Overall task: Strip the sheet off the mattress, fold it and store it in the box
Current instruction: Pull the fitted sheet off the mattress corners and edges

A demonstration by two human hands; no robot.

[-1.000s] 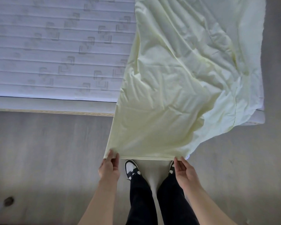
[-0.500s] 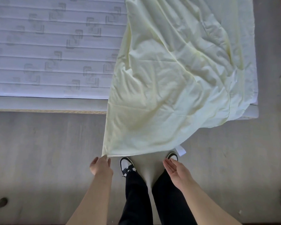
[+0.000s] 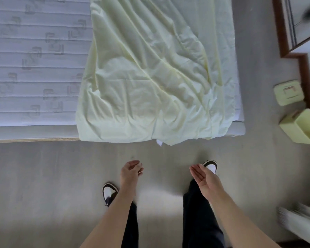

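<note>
**Sheet lying on mattress, both hands empty**

Obscured: the top of the sheet [image 3: 150, 72] and the mattress [image 3: 34, 68] run out of frame at 12 o'clock. The object at 4 o'clock is motion-blurred; cannot identify. Wooden furniture at 1–2 o'clock is cut by the frame edge.

Materials: sheet is pale yellow, thin woven cloth, heavily creased, folded into a long band on the right part of the mattress; its lower edge drapes over the mattress side, with a small white tag [image 3: 159, 142] showing beneath. Mattress is white, quilted in horizontal ribs with a square logo pattern. Floor is grey wood-grain. At 3 o'clock, a pale green plastic box [image 3: 302, 127] lies tilted, opening visible, with its flat lid [image 3: 288, 94] just beyond it, apart.

Hands: left hand [image 3: 131, 171] has fingers loosely curled, holding nothing. Right hand [image 3: 204, 178] is palm-up, fingers nearly straight, holding nothing. Both are over the floor at 6 o'clock, clear of the sheet edge.
</note>
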